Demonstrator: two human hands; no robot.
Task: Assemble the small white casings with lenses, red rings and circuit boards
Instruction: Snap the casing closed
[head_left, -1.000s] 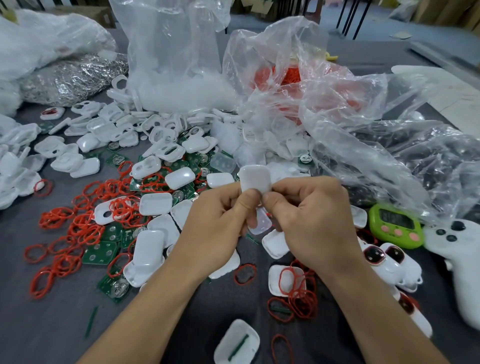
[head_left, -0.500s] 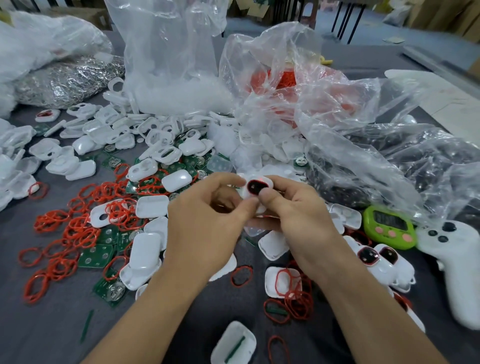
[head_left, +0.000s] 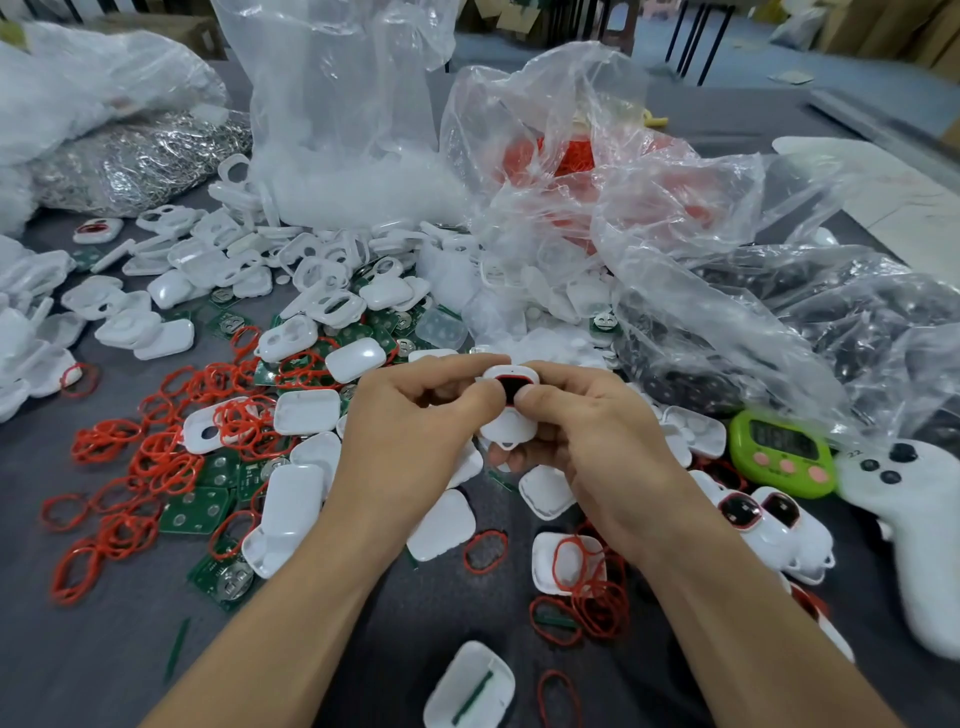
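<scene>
red rings (head_left: 156, 457): loose heap, left of frame
left hand (head_left: 415, 436): fingers curled, thumb pinching the casing
casing (head_left: 511, 402): centre of frame, dark lens up, between both thumbs
right hand (head_left: 597, 441): fingers clamped on it too
timer (head_left: 782, 452): green, right edge

Bright even overhead light, soft faint shadows; glare on plastic bags (head_left: 675, 249); wide-angle bending at edges, corners soft
</scene>
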